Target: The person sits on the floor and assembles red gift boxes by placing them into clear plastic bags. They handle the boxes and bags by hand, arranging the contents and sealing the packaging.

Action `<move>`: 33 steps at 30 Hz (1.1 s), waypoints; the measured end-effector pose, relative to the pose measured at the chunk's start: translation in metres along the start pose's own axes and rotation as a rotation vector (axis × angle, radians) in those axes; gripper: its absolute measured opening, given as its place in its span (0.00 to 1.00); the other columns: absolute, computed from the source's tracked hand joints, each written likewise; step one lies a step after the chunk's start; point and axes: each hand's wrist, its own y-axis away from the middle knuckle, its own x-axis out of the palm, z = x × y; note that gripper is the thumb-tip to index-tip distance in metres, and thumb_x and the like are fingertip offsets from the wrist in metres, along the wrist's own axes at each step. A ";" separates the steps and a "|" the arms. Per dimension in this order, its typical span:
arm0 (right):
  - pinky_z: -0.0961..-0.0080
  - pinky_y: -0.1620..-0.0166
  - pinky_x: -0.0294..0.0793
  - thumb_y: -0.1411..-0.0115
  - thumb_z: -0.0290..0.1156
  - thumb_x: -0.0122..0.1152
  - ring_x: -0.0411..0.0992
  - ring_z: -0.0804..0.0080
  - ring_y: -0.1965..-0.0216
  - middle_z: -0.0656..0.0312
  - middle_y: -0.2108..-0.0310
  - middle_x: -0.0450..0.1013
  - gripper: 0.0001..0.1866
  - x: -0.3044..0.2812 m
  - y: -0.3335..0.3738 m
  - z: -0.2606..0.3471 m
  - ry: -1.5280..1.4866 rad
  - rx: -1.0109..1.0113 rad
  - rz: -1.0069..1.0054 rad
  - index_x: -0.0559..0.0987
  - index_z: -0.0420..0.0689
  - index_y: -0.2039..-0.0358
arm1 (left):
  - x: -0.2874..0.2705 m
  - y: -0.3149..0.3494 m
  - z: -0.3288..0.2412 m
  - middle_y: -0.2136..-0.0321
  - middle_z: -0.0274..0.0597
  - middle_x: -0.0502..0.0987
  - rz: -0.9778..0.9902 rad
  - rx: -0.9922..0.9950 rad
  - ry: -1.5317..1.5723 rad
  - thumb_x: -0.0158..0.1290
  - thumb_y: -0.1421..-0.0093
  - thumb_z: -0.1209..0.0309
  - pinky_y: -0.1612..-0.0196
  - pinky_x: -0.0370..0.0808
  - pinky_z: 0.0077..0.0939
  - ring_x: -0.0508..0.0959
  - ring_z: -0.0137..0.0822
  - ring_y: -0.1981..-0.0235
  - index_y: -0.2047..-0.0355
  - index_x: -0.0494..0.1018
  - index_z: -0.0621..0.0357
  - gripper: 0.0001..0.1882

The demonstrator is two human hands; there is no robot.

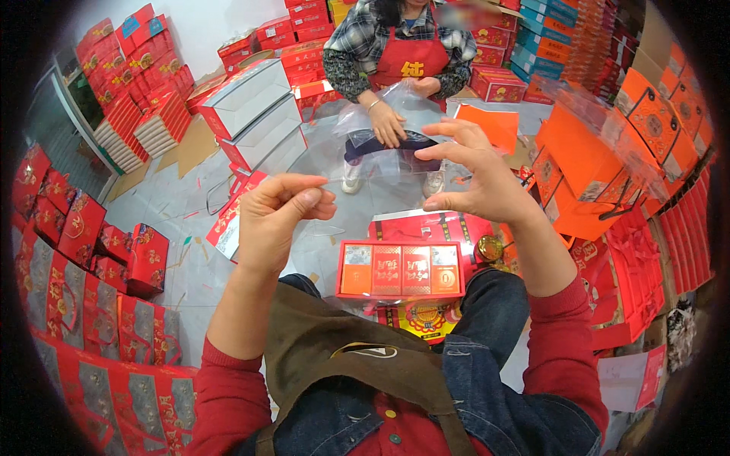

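Raised on the left, my left hand [277,216] is closed in a pinch; whatever is between its fingertips is too thin to make out. My right hand [483,171] is up on the other side, thumb and fingers curved apart, with nothing visible gripped. Below and between them, a red gift box [401,244] lies open by my knees, filled with orange and red packets [401,270]. Clear plastic film [411,102] shows beyond my hands, at the hands of a person [389,125] across from me. Whether it reaches my fingers cannot be made out.
A flat red box [426,225] and a yellow-red carton [426,319] are beneath the open box. Red gift bags [72,304] line the left; white-sided boxes [255,114] are stacked ahead. Orange boxes [582,159] with plastic film crowd the right. Scraps litter the grey floor [186,243].
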 end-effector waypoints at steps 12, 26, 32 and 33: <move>0.70 0.68 0.71 0.45 0.35 0.59 0.73 0.60 0.72 0.55 0.75 0.74 0.11 0.011 -0.014 0.011 -0.235 0.002 0.276 0.78 0.40 0.69 | -0.004 0.005 -0.006 0.69 0.46 0.78 0.016 0.021 -0.213 0.54 0.47 0.78 0.61 0.75 0.29 0.78 0.37 0.66 0.62 0.74 0.66 0.11; 0.72 0.66 0.72 0.44 0.35 0.58 0.74 0.63 0.72 0.55 0.75 0.75 0.13 0.018 -0.016 0.001 -0.386 -0.035 0.256 0.77 0.38 0.65 | 0.024 -0.033 -0.035 0.83 0.42 0.75 0.506 0.078 -1.060 0.57 0.49 0.72 0.75 0.70 0.28 0.74 0.34 0.82 0.73 0.75 0.63 0.06; 0.75 0.66 0.71 0.44 0.34 0.59 0.73 0.69 0.72 0.57 0.75 0.76 0.12 0.004 -0.017 0.001 -0.418 0.233 0.575 0.77 0.37 0.66 | 0.026 -0.034 -0.034 0.84 0.37 0.75 0.525 -0.050 -1.020 0.55 0.47 0.74 0.76 0.70 0.22 0.73 0.25 0.82 0.74 0.75 0.64 0.05; 0.73 0.67 0.71 0.44 0.36 0.59 0.73 0.69 0.74 0.56 0.76 0.76 0.13 0.005 -0.017 0.001 -0.431 0.247 0.585 0.77 0.37 0.68 | 0.026 -0.034 -0.034 0.84 0.37 0.75 0.527 -0.053 -1.026 0.55 0.47 0.74 0.76 0.70 0.22 0.73 0.25 0.83 0.75 0.75 0.64 0.05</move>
